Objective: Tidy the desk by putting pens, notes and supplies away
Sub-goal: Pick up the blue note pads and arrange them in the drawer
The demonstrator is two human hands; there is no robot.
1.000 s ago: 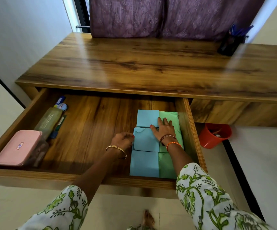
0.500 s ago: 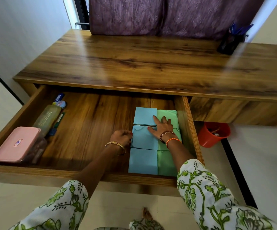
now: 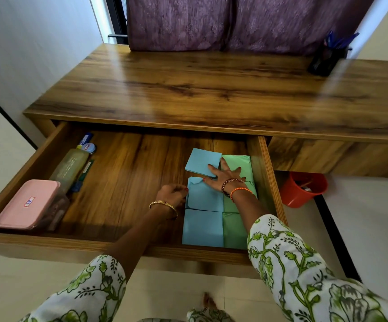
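the drawer [image 3: 265,173] under the table [image 3: 211,94] stands pulled out. at its right end lie the notes: blue notes [image 3: 202,226] in a column of three pads, and green notes [image 3: 234,231] in a column just beside them, against the drawer's right wall. the far blue pad [image 3: 200,160] sits skewed, turned a little out of line with the others.

the right hand [image 3: 223,178] lies flat with fingers spread, palm down, across the meeting point of the far and middle pads; its fingers reach onto the near corner of the skewed blue pad and onto the green notes beside it, and the thumb points left over the middle blue pad, whose top sheet is curled at the far left corner. the left hand [image 3: 173,195] is at the left edge of the middle blue pad, fingers curled, fingertips touching that edge; whether it pinches the sheets or only nudges them cannot be told.

well apart, at the drawer's left end, lie a pink box [image 3: 29,203], a greenish case [image 3: 68,168] beyond it, and some small supplies [image 3: 87,144] at the far corner. on the table's far right stands a dark pen holder [image 3: 326,60] with blue pens. an orange bucket [image 3: 302,189] sits on the floor to the right of the drawer.
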